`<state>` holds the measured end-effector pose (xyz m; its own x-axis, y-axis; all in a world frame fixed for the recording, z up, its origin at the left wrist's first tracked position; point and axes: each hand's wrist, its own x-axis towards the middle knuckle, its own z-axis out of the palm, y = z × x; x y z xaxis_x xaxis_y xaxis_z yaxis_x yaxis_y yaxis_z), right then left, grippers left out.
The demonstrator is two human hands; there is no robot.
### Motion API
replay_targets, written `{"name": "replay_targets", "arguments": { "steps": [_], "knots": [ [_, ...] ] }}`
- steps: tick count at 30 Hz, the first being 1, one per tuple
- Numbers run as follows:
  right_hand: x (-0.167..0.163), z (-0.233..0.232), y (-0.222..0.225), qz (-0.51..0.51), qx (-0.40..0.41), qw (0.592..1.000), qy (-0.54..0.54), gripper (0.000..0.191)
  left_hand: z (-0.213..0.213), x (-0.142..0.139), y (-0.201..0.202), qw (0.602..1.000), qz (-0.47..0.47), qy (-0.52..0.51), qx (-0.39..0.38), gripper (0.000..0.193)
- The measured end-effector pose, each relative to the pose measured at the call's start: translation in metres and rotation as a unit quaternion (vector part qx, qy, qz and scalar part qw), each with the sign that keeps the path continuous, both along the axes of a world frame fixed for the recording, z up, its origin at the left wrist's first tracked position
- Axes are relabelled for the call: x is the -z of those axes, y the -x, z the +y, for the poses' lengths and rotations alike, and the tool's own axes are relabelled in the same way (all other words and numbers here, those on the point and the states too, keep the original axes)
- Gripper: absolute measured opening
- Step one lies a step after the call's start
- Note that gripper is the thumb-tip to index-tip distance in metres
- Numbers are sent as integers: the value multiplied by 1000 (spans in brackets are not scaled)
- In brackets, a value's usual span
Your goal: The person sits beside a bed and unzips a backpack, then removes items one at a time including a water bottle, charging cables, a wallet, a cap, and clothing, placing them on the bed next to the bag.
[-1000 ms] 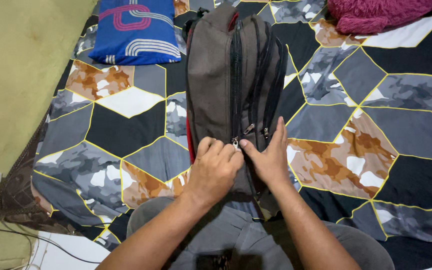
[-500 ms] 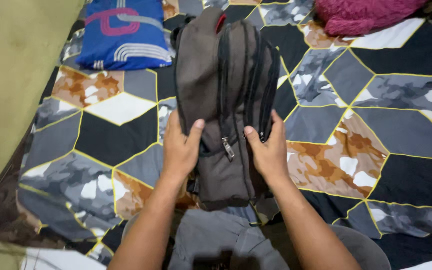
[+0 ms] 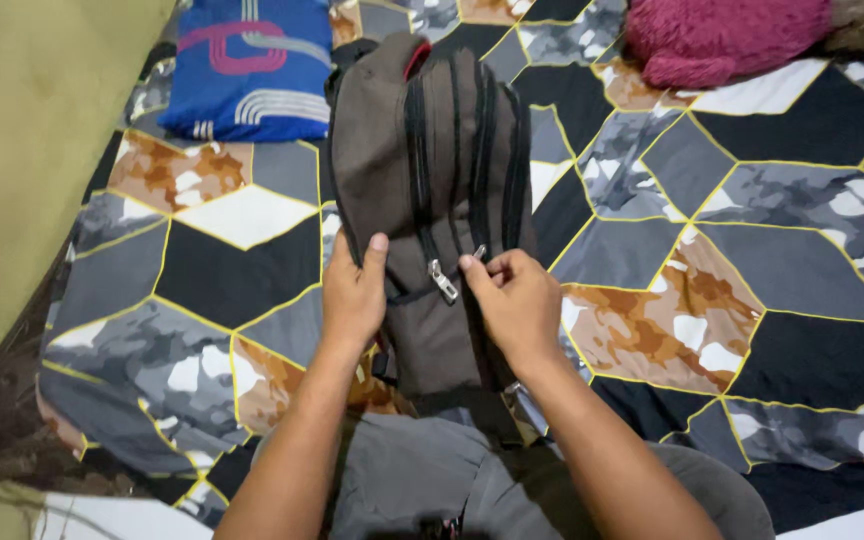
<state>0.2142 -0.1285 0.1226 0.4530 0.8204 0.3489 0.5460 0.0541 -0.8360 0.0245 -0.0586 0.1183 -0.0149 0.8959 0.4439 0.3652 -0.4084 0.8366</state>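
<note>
A grey-brown backpack (image 3: 422, 160) with several black zipper lines lies lengthwise on the patterned bedspread (image 3: 752, 250), its bottom end toward me. My left hand (image 3: 354, 290) presses flat on the pack's left side near the bottom, thumb up along the edge. My right hand (image 3: 517, 300) rests on the right side, its thumb and forefinger pinching a small metal zipper pull (image 3: 478, 254). A second silver zipper pull (image 3: 442, 282) hangs loose between the two hands.
A folded blue cloth with pink and white stripes (image 3: 247, 65) lies at the back left. A magenta fuzzy cloth (image 3: 722, 35) sits at the back right. An olive-green wall (image 3: 22, 150) runs along the left. My grey-trousered knees (image 3: 412, 480) are below the pack.
The left hand slid from over the zippers to the pack's left side. The right hand moved inward and closed its fingers on a zipper pull.
</note>
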Motion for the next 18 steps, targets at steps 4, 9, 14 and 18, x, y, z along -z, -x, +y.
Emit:
{"name": "replay_targets", "arguments": {
  "steps": [4,9,14,18],
  "knots": [
    [-8,8,12,6,31,999,-9,31,-5,-4,8,1000,18,-7,9,51],
    [9,7,-4,62,-29,993,99,30,-9,-7,16,1000,-2,-8,25,52],
    [29,8,-31,255,-131,950,121,25,-12,-4,20,999,-12,26,22,52],
    [40,9,-35,151,-25,987,41,28,-13,0,20,999,-14,42,1,52]
  ]
}}
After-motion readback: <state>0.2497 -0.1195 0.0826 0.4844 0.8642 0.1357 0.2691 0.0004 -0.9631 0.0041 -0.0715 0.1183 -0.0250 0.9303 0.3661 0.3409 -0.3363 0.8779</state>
